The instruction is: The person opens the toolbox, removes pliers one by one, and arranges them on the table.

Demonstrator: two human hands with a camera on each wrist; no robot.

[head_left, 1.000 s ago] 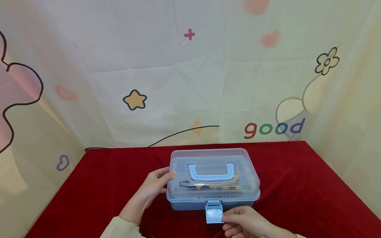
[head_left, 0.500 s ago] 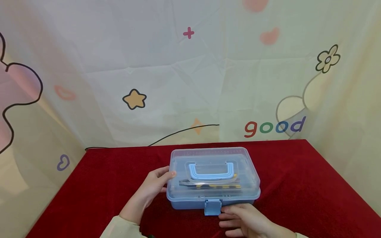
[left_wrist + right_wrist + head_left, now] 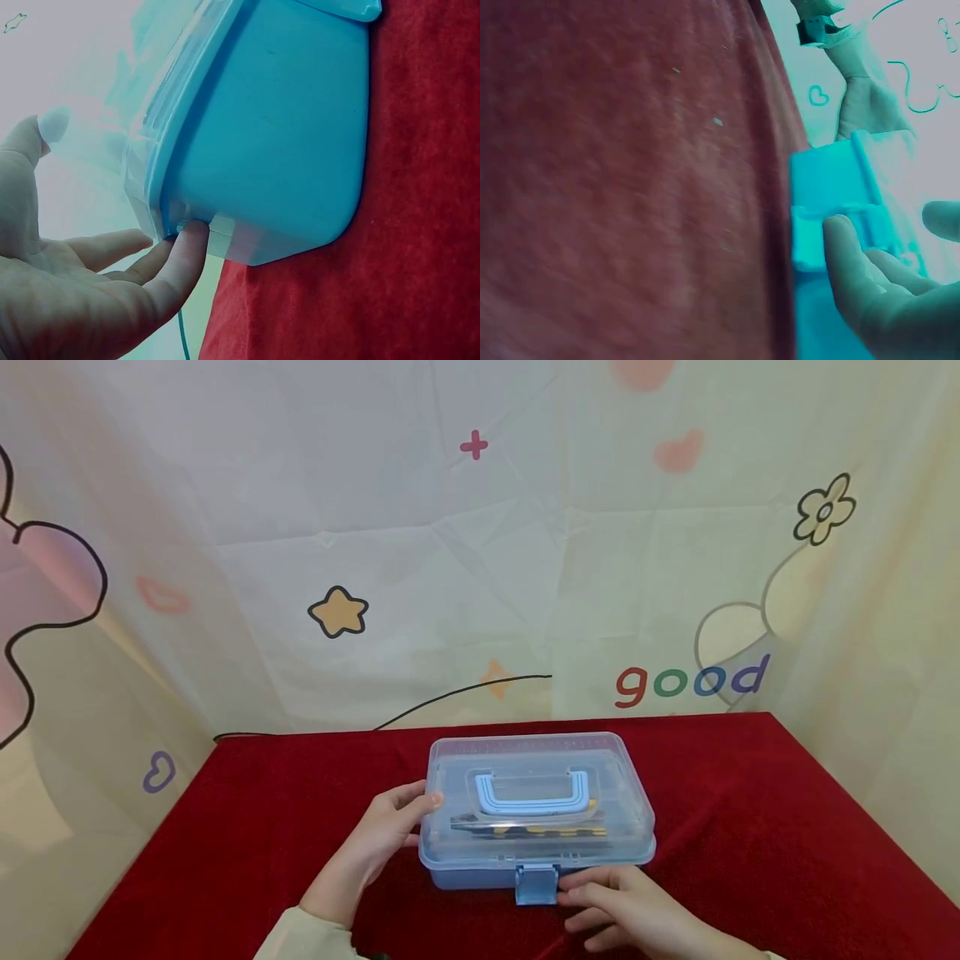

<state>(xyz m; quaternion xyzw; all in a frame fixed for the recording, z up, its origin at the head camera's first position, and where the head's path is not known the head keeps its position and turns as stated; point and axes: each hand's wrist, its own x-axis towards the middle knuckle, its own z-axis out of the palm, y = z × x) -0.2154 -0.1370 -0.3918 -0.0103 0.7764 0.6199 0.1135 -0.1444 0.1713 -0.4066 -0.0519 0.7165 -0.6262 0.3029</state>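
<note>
A lidded plastic storage box point(image 3: 540, 847) stands on the red cloth, its lid clear and down over a blue base. On the lid lies a light blue handle point(image 3: 534, 807). The front latch point(image 3: 536, 885) hangs down from the rim. My left hand point(image 3: 386, 827) holds the box's left end, thumb on the lid; in the left wrist view its fingertips point(image 3: 191, 232) meet the rim near a corner. Beside the latch is my right hand point(image 3: 626, 902), fingers loosely bent at its right edge. In the right wrist view a fingertip overlaps the latch, thumb apart.
Through the clear lid a dark and yellow long item point(image 3: 532, 832) shows inside the box. Red cloth point(image 3: 300, 793) covers the table, and a printed curtain point(image 3: 420, 568) hangs behind and at both sides.
The latch has swung from sticking out forward to hanging closer against the box front. My right hand has let go of its edge and moved slightly up. The left hand stays put.
</note>
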